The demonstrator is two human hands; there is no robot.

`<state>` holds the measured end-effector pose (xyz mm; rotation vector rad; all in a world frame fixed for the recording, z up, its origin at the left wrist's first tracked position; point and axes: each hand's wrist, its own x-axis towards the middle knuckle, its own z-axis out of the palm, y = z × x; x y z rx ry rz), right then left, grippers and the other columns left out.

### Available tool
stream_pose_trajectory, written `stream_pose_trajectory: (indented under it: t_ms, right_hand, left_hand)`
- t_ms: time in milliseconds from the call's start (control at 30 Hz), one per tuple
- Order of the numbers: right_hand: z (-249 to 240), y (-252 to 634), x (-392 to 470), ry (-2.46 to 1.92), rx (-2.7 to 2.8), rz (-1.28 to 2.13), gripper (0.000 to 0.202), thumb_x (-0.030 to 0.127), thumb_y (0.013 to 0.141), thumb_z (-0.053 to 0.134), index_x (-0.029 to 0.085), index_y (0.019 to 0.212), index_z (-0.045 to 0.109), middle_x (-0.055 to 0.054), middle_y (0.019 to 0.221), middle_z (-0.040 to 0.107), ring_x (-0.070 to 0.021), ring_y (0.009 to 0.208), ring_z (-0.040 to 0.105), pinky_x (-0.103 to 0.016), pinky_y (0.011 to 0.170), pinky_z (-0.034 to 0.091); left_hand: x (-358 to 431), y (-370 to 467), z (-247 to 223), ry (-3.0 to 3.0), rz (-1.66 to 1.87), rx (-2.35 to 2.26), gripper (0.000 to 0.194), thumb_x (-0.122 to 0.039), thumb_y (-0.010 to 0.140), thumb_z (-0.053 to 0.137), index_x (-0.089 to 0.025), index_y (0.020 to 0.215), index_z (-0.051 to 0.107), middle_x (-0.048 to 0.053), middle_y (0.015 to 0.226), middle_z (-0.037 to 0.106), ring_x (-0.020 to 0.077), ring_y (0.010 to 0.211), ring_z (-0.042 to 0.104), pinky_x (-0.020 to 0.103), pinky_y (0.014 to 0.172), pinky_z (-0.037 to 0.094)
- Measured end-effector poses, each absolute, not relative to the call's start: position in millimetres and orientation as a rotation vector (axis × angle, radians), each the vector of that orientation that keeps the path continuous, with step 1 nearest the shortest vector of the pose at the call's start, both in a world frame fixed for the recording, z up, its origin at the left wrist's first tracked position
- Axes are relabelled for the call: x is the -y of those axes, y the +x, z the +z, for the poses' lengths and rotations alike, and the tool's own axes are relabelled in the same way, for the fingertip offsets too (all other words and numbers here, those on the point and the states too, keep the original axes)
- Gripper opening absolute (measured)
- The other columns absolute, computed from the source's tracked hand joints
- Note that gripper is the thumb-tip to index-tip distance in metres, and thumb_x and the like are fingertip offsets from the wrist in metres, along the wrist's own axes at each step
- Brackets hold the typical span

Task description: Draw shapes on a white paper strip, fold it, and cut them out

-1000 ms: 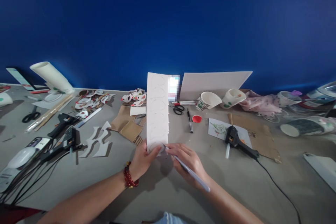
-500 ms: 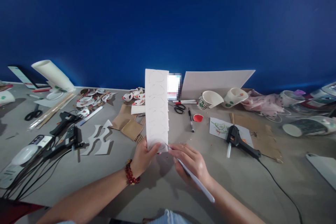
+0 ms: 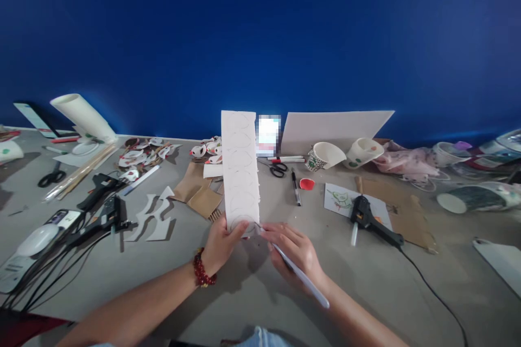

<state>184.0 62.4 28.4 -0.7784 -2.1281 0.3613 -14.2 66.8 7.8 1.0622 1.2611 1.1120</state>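
Observation:
A long white strip of foam board [image 3: 241,165] stands nearly upright before me, with a column of circles drawn in thin lines. Its right edge is ragged. My left hand [image 3: 222,241] is closed on the strip's lower end, the thumb lying across the bottom circle. In my right hand [image 3: 295,252] is a slim craft knife with a pale handle [image 3: 307,282], which slants down toward me. The knife's tip meets the strip's lower right edge, beside my left thumb. My right fingertips are close to that edge too.
Two glue guns [image 3: 103,217] with cables lie left, another glue gun [image 3: 372,219] right. Behind the strip are scissors [image 3: 278,169], a pen [image 3: 295,187], a red piece [image 3: 306,184] and paper cups [image 3: 325,156]. White cut-outs [image 3: 158,217] and cardboard [image 3: 203,200] lie left of the strip.
The strip's upper end has tilted slightly to the left and lowered a little. The knife's handle end has shifted slightly left and up. Both hands keep their grip.

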Motion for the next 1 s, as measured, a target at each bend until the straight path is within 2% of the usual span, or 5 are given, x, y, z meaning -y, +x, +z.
stream_pose_trajectory:
  t_ms: [300,533,1000]
  right_hand:
    - [25.0,183.5,-63.4,-0.78,2.162,0.358,0.03,0.006,0.087,0.045,0.018,0.111,0.059,-0.013,0.106,0.071,-0.0215,0.098,0.068,-0.037,0.083,0.056]
    - [21.1,180.4,-64.6,-0.787,2.168,0.318,0.029,0.008,0.087,0.044,0.018,0.11,0.058,-0.013,0.103,0.072,-0.0222,0.096,0.068,-0.038,0.081,0.056]
    - [26.1,183.5,-62.4,-0.772,2.189,0.242,0.031,0.006,0.083,0.049,0.017,0.11,0.06,-0.014,0.108,0.071,-0.0216,0.091,0.068,-0.036,0.077,0.057]
  left_hand:
    - [-66.4,-14.6,6.1,1.089,1.085,-1.253,0.044,-0.045,0.08,0.068,-0.013,0.109,0.062,0.009,0.097,0.072,0.0228,0.08,0.069,0.033,0.064,0.063]
    - [-65.2,-15.6,-5.1,1.135,1.075,-1.282,0.041,-0.044,0.081,0.068,-0.015,0.109,0.063,0.006,0.093,0.072,0.0204,0.075,0.069,0.031,0.062,0.063]
    - [-63.7,-13.0,0.7,1.138,1.101,-1.29,0.042,-0.045,0.081,0.067,-0.01,0.104,0.063,0.01,0.089,0.072,0.018,0.064,0.066,0.027,0.056,0.059]
